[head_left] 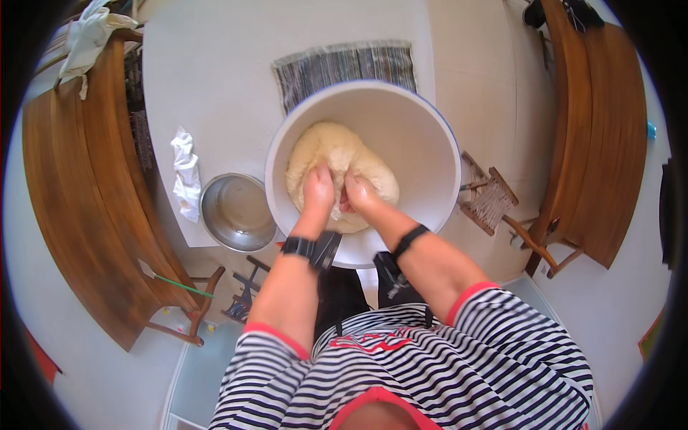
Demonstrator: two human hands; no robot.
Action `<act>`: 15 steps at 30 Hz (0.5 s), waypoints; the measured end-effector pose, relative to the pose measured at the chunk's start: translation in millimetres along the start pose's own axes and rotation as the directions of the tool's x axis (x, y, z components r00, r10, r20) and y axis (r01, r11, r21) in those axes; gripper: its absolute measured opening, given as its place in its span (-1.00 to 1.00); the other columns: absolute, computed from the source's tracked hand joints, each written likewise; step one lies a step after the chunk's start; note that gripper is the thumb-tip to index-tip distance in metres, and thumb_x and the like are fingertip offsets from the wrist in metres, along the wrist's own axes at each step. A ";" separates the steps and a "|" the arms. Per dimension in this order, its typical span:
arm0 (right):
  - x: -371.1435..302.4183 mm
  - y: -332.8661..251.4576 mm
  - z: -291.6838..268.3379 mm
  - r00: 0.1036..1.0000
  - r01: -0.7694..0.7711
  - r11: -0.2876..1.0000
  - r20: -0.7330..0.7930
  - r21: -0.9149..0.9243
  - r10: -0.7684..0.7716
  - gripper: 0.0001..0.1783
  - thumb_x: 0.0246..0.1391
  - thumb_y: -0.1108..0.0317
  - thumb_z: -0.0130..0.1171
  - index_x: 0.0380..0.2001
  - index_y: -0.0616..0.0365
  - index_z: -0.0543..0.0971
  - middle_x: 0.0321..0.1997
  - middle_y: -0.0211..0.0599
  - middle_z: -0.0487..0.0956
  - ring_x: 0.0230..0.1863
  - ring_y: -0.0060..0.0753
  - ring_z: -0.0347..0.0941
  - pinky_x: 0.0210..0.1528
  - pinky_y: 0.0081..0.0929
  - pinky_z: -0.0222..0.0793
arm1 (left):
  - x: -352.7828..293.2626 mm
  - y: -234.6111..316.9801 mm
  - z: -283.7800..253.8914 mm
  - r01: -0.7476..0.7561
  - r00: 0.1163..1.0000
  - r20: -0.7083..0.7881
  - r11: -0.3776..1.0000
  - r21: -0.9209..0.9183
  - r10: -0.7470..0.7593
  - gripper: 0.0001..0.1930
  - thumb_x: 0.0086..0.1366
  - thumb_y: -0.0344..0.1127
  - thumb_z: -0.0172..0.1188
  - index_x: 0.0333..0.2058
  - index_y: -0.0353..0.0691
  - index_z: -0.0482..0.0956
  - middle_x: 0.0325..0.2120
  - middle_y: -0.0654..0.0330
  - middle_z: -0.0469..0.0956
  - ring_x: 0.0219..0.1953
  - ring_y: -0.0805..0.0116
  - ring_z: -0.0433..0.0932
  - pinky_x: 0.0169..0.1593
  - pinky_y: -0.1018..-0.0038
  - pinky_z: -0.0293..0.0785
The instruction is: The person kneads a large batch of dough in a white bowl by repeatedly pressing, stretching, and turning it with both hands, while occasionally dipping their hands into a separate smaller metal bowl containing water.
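A large pale lump of dough lies in the left part of a wide white basin with a blue rim. Both hands are in it, side by side near its middle. My left hand is sunk into the dough with its fingers curled and mostly buried. Just to its right, my right hand grips the dough too; some of its curled fingers show in the gap between the hands. Dark straps with small devices circle both wrists.
A metal bowl stands left of the basin, beside a crumpled white cloth. Behind the basin lies a striped mat on the white table. Wooden benches flank both sides, and a small woven stool stands at the right.
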State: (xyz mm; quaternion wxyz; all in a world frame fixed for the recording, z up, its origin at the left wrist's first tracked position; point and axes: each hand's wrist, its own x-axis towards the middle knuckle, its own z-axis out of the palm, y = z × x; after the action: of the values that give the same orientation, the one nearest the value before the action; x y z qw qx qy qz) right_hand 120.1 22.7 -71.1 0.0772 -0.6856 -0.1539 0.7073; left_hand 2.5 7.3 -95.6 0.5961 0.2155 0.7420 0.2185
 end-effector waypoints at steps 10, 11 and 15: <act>-0.3 -62.6 2.4 0.917 0.368 0.319 0.283 -0.874 -0.282 -0.65 -0.16 0.05 0.25 -0.46 0.14 0.63 -0.37 -0.12 0.61 -0.28 -0.06 0.54 -0.20 -0.23 0.43 | -53.3 -36.9 39.4 0.209 0.919 -0.330 0.976 -0.059 -0.216 -0.84 -0.02 -0.46 0.15 -0.65 -0.26 0.34 -0.68 0.19 0.38 -0.70 0.38 0.32 -0.62 0.38 0.27; 11.2 -56.8 -2.2 0.924 0.326 0.271 0.245 -0.906 -0.294 -0.63 -0.17 0.04 0.25 -0.46 0.15 0.64 -0.38 -0.09 0.61 -0.29 -0.07 0.54 -0.21 -0.22 0.42 | -47.9 -36.4 49.1 0.027 0.967 -0.255 1.000 0.014 -0.023 -0.81 -0.02 -0.45 0.12 -0.71 -0.26 0.32 -0.73 0.14 0.34 -0.72 0.28 0.32 -0.62 0.29 0.28; 33.5 -58.8 29.2 0.913 0.297 0.083 0.258 -0.951 -0.315 -0.64 -0.15 0.06 0.21 -0.43 0.14 0.67 -0.34 -0.07 0.62 -0.27 -0.10 0.55 -0.18 -0.23 0.43 | -3.4 -50.3 31.0 0.536 0.776 0.313 0.834 0.129 -0.547 -0.86 0.01 -0.47 0.09 -0.68 -0.32 0.41 -0.74 0.07 0.36 -0.70 0.19 0.38 -0.66 0.27 0.23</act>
State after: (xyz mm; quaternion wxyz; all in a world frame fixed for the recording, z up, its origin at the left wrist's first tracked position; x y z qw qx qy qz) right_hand 83.5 85.5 -83.4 -0.2368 -0.5271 -0.7111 0.4007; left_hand 30.5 -33.4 -128.2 0.7478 0.0368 0.6628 -0.0145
